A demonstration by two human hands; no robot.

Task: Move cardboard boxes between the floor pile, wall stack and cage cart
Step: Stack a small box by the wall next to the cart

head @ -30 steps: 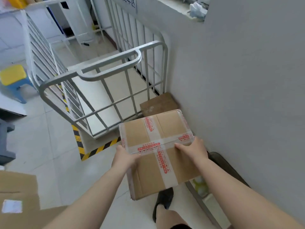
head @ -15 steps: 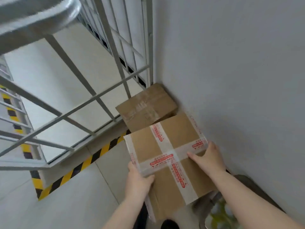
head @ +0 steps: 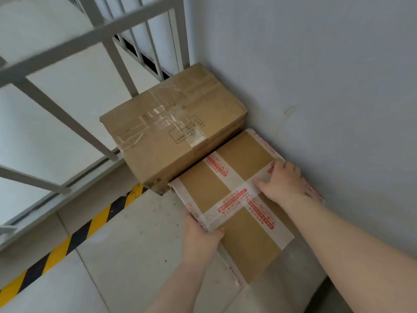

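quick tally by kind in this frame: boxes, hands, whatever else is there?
Cardboard boxes: 2, the box with red-printed tape and the clear-taped box next to it along the wall
Hands: 2, left hand and right hand, both on the red-taped box
Cage cart: 1
Hazard stripe on the floor: 1
Total: 6

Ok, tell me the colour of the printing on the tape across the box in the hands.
Red print on white tape, clearest in the head view.
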